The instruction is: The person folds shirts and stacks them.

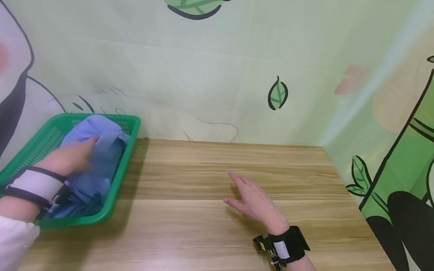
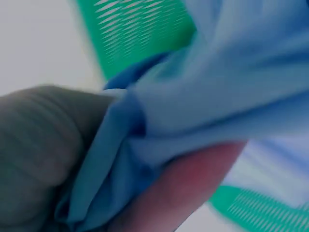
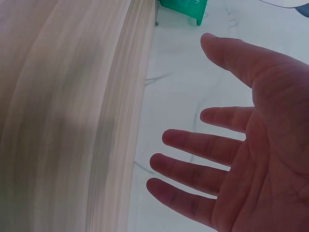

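Observation:
At the left in the head view, my left hand [image 1: 69,156] reaches into a green plastic basket [image 1: 119,190]. It grips a bunched blue cloth [image 1: 106,160] lying inside the basket. In the left wrist view, a fold of the cloth [image 2: 217,92] is pinched between the thumb and a finger [image 2: 186,181]; that view is blurred. My right hand [image 1: 255,205] hovers low over the wooden table with nothing in it. Its spread fingers and bare palm show in the right wrist view, the thumb [image 3: 231,50] apart from the fingers.
The basket stands on the left part of the wooden table [image 1: 190,226], close to the back wall. A printed cloth backdrop [image 1: 203,75] with leaf drawings rises behind the table and along its right side.

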The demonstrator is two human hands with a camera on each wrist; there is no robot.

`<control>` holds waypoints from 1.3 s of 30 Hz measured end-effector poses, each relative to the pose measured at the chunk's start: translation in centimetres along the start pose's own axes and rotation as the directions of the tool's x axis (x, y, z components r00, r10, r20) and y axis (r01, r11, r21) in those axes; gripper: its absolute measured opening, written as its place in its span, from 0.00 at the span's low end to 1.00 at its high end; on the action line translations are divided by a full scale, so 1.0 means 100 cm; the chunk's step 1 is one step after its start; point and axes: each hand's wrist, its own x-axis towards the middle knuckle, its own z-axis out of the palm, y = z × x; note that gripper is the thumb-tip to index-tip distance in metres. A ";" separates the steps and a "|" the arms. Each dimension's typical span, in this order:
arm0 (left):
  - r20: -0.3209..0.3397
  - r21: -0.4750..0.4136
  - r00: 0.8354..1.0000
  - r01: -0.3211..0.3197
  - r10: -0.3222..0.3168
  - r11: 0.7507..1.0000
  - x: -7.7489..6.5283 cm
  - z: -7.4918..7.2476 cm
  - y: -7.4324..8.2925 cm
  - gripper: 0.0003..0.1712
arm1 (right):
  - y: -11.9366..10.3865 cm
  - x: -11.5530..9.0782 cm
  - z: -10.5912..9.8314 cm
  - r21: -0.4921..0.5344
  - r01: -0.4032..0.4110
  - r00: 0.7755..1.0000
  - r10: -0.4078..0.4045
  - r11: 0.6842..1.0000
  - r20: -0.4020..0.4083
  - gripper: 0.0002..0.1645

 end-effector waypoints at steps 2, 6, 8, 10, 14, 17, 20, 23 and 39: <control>-0.096 0.031 0.995 0.018 -0.015 0.999 -0.009 -0.018 -0.003 0.48 | -0.001 0.000 0.000 0.005 -0.002 1.000 0.002 1.000 0.003 0.50; -0.400 0.012 0.914 0.081 -0.069 0.997 -0.021 -0.059 -0.007 0.51 | -0.001 0.000 0.000 0.011 -0.003 1.000 0.003 1.000 0.001 0.49; -0.561 -0.090 0.823 0.048 -0.090 0.995 -0.026 -0.075 -0.002 0.52 | -0.001 0.000 0.000 0.008 0.000 1.000 0.000 1.000 -0.004 0.48; -0.680 -0.171 0.723 0.001 -0.119 0.985 -0.031 -0.087 0.016 0.52 | -0.001 0.000 0.000 0.005 0.005 1.000 -0.005 1.000 -0.008 0.48; -0.881 -0.051 0.473 -0.100 0.002 0.994 -0.048 -0.093 0.082 0.43 | -0.001 0.000 0.000 0.007 0.015 1.000 -0.015 1.000 -0.018 0.47; -0.931 0.216 0.278 -0.100 0.235 0.971 -0.050 -0.080 0.134 0.33 | -0.001 0.000 -0.001 0.013 0.023 0.999 -0.023 1.000 -0.024 0.47; -0.848 0.445 0.237 -0.165 0.473 0.880 -0.041 -0.050 0.173 0.28 | 0.000 0.002 -0.003 0.111 0.030 0.999 -0.027 0.993 -0.030 0.47; -0.667 0.611 0.336 -0.265 0.665 0.746 -0.026 0.002 0.203 0.33 | 0.001 0.004 -0.006 0.313 0.034 0.999 -0.024 0.949 -0.034 0.46; -0.279 0.020 0.795 -0.557 0.539 0.831 0.004 0.112 0.200 0.38 | 0.027 -0.012 -0.034 0.175 0.010 0.990 -0.035 0.984 0.137 0.44</control>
